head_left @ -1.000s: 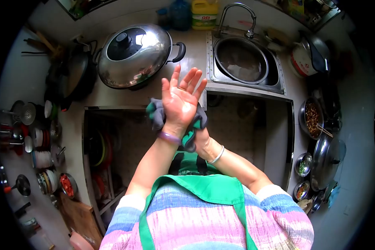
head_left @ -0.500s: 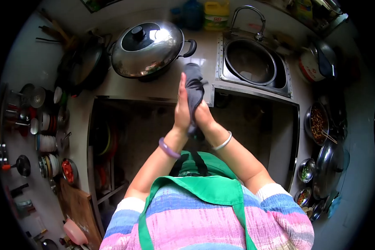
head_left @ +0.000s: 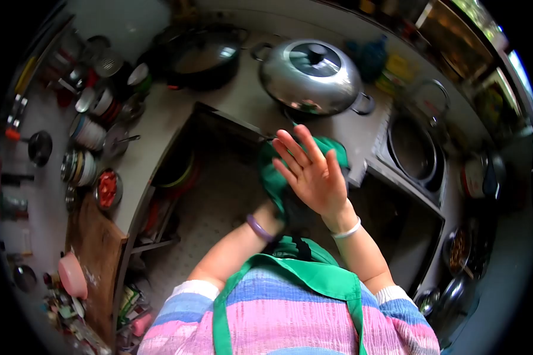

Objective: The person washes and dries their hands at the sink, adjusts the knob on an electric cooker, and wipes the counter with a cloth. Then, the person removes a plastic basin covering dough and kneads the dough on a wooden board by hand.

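My right hand (head_left: pixel 317 177) is raised with its palm up and fingers spread, holding nothing. A white bangle (head_left: pixel 347 229) circles that wrist. Green apron cloth (head_left: pixel 272 183) is bunched up behind and around the right hand. My left hand (head_left: pixel 271 219) is visible only near the wrist, above a purple bangle (head_left: pixel 259 228). Its fingers are hidden by the green cloth and the dark area beside it, so I cannot tell what they do. The apron bib (head_left: pixel 305 273) hangs over a striped top.
A lidded steel wok (head_left: pixel 311 89) stands on the counter ahead, with a dark pan (head_left: pixel 201 62) to its left. The sink basin (head_left: pixel 411 145) is at right. Left, a bowl of red food (head_left: pixel 107 189) sits near a wooden board (head_left: pixel 92 248) and a pink basin (head_left: pixel 72 275).
The view has turned left. My hands, pressed together around a dark grey cloth before, are now apart. The right palm has opened upward, and green apron cloth is raised around the hands.
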{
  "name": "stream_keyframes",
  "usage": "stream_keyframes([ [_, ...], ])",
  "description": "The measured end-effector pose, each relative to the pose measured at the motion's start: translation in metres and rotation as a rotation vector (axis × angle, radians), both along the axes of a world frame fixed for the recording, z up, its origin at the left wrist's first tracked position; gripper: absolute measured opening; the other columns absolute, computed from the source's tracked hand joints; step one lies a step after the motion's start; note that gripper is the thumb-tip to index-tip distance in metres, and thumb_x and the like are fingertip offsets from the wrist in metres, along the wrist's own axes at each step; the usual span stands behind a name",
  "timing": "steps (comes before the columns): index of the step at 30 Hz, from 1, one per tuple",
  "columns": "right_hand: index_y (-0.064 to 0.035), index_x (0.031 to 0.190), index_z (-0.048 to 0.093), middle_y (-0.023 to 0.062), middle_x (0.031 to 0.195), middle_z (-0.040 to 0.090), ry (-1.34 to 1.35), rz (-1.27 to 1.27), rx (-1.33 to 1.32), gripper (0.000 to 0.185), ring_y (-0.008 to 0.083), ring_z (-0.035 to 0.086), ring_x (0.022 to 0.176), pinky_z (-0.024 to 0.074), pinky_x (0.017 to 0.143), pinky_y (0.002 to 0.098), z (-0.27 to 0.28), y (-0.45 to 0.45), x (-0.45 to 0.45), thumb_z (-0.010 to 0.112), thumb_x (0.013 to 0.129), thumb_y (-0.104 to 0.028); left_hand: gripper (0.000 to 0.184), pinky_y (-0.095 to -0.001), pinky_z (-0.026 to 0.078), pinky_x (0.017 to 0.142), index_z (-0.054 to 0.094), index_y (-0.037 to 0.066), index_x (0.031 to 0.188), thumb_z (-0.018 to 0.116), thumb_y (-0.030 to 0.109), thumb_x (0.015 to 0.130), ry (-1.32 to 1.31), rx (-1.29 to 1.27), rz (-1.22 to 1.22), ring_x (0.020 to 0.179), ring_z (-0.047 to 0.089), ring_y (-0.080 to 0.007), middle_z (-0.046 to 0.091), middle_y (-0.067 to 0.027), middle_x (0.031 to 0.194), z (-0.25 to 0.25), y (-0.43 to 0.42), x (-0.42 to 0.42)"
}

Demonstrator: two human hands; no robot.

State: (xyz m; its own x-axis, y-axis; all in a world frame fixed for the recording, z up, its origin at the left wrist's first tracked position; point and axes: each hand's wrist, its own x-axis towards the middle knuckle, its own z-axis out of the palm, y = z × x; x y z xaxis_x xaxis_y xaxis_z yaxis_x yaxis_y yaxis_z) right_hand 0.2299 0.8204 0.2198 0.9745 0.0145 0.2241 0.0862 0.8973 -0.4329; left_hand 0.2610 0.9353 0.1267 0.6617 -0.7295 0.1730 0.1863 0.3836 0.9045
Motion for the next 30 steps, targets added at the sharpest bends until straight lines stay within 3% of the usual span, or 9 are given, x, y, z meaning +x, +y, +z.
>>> stream_keyframes([
  [5, -0.0085, 0.15, 0.006, 0.0101, 0.158, 0.001, 0.027, 0.254, 0.096, 0.079, 0.0244, 0.004, 0.145, 0.0166, 0.116, 0.0413, -0.036, 0.078, 0.049, 0.046, 0.095, -0.049, 0.046, -0.0272, 0.03, 0.109, 0.029, 0.009, 0.144, 0.031, 0.03, 0.103, 0.163, 0.002, 0.042, 0.132, 0.035, -0.0136, 0.033, -0.0043, 0.146, -0.027, 0.081, 0.04],
  [7, -0.0071, 0.149, 0.014, 0.0095, 0.157, 0.004, 0.06, 0.4, 0.043, 0.074, 0.0246, 0.01, 0.145, 0.0213, 0.115, 0.0403, -0.059, 0.099, 0.058, 0.046, 0.095, -0.047, 0.036, -0.0241, 0.038, 0.101, 0.045, 0.009, 0.133, 0.035, 0.026, 0.102, 0.798, -0.295, 0.174, 0.12, 0.047, -0.0123, 0.051, -0.0024, 0.131, -0.118, 0.088, 0.074],
  [9, -0.0073, 0.145, 0.028, 0.0104, 0.152, 0.024, 0.303, 0.415, -0.189, 0.065, 0.0258, 0.027, 0.139, 0.0289, 0.111, 0.0436, -0.119, 0.099, 0.068, 0.044, 0.096, -0.047, 0.026, -0.0299, 0.05, 0.082, 0.059, 0.01, 0.111, 0.046, 0.028, 0.099, 0.804, -0.589, 0.118, 0.087, 0.06, -0.0116, 0.062, -0.0016, 0.097, 0.017, 0.133, 0.13],
  [13, -0.0138, 0.121, 0.057, 0.0077, 0.128, 0.056, 0.356, 0.609, 0.333, 0.047, 0.0268, 0.05, 0.121, 0.037, 0.103, 0.0516, -0.106, 0.156, 0.123, 0.04, 0.096, -0.05, 0.022, -0.0368, 0.05, 0.071, 0.063, 0.004, 0.096, 0.062, 0.023, 0.085, -0.226, 0.403, 0.438, 0.081, 0.064, -0.0252, 0.063, -0.0104, 0.093, -0.009, 0.172, 0.159],
  [14, -0.0139, 0.118, 0.058, 0.0072, 0.124, 0.058, 0.993, 0.087, -0.008, 0.044, 0.0248, 0.054, 0.114, 0.0431, 0.099, 0.0417, -0.094, 0.179, 0.132, 0.042, 0.096, -0.048, 0.026, -0.0408, 0.047, 0.078, 0.064, 0.004, 0.094, 0.063, 0.027, 0.083, -0.57, 0.616, 0.473, 0.088, 0.062, -0.0266, 0.062, -0.0112, 0.093, -0.003, 0.171, 0.16],
  [15, -0.0143, 0.118, 0.058, 0.0067, 0.122, 0.058, 0.544, 0.197, 0.114, 0.039, 0.0232, 0.055, 0.111, 0.0459, 0.094, 0.0343, -0.131, 0.177, 0.144, 0.045, 0.095, -0.044, 0.029, -0.0448, 0.044, 0.085, 0.065, 0.004, 0.092, 0.064, 0.031, 0.081, -0.927, 0.818, 0.499, 0.095, 0.06, -0.0281, 0.062, -0.0119, 0.092, 0.002, 0.175, 0.16],
  [19, -0.007, 0.129, 0.045, 0.0095, 0.13, 0.052, 0.496, 0.188, 0.039, 0.043, 0.0204, 0.051, 0.119, 0.0419, 0.101, 0.0342, -0.105, 0.172, 0.198, 0.058, 0.089, -0.016, 0.048, -0.0501, 0.026, 0.106, 0.061, 0.008, 0.115, 0.07, 0.034, 0.076, -0.898, 0.992, 0.52, 0.132, 0.029, -0.0376, 0.042, -0.0156, 0.133, 0.02, 0.199, 0.187],
  [20, -0.0085, 0.119, 0.052, 0.0064, 0.115, 0.056, 0.16, -0.03, -0.697, 0.037, 0.0191, 0.054, 0.103, 0.0442, 0.086, 0.0324, -0.119, 0.169, 0.212, 0.063, 0.086, -0.02, 0.051, -0.0479, 0.03, 0.105, 0.057, 0.009, 0.122, 0.072, 0.022, 0.075, -0.669, 0.697, 0.511, 0.13, 0.032, -0.0399, 0.037, -0.0167, 0.138, -0.006, 0.2, 0.202],
  [30, -0.0045, 0.129, 0.049, 0.0196, 0.123, 0.053, 0.097, -0.081, -1.543, 0.045, 0.0367, 0.054, 0.11, 0.0457, 0.092, 0.0395, -0.112, 0.12, 0.303, 0.058, 0.089, -0.022, 0.033, -0.0373, 0.042, 0.094, 0.066, 0.007, 0.104, 0.059, -0.003, 0.073, -0.514, 0.818, 0.858, 0.104, 0.057, -0.0309, 0.06, -0.0138, 0.111, -0.043, 0.198, 0.344],
])
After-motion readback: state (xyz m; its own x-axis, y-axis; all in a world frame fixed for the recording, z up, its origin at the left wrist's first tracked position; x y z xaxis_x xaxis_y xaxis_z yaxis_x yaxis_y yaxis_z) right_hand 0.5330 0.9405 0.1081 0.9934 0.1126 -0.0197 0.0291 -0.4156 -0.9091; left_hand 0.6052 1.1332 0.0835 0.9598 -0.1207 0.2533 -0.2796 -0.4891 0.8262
